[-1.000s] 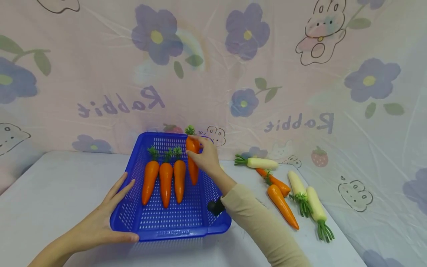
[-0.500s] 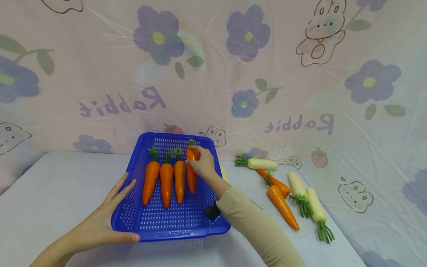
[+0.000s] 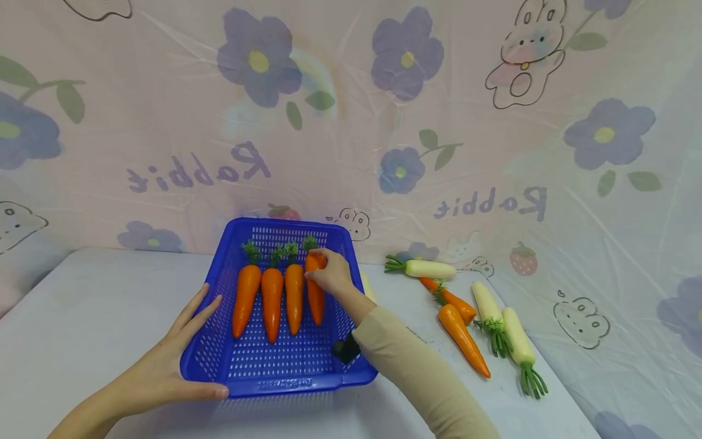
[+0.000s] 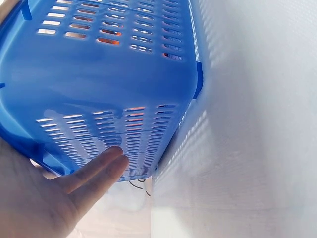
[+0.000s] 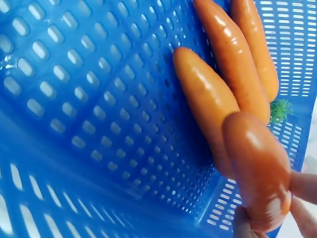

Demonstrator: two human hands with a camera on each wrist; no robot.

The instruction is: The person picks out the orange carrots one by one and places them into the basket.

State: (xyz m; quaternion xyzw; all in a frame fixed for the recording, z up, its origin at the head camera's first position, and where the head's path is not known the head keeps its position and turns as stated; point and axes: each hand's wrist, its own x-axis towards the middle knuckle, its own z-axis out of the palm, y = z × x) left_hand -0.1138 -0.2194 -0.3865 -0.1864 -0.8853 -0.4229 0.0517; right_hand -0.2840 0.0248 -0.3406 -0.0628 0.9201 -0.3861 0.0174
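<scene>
A blue plastic basket (image 3: 285, 383) with slotted walls stands on the table. Inside it lie three carrots side by side: a left one (image 3: 247, 300), a middle one (image 3: 272, 305) and a third (image 3: 294, 299). Farther right in the basket, my right hand (image 3: 333, 273) pinches another carrot (image 3: 315, 299) near its leafy top, tip toward me. The right wrist view shows this held carrot (image 5: 257, 168) above the others, thumb and fingers at its thick end. At the basket's near left corner, my left hand (image 3: 159, 372) rests with straight, spread fingers against the outside, thumb at the front rim.
On the table (image 3: 99, 317), right of the basket, lie two carrots, one (image 3: 463, 338) in front of the other (image 3: 457, 305). White radishes lie around them: one behind (image 3: 430, 269) and two at the right (image 3: 485, 302), (image 3: 518, 335). A printed curtain (image 3: 351, 122) hangs behind.
My right hand has lowered the carrot from the basket's back rim down and toward me, beside the other three. My left hand stays at the corner.
</scene>
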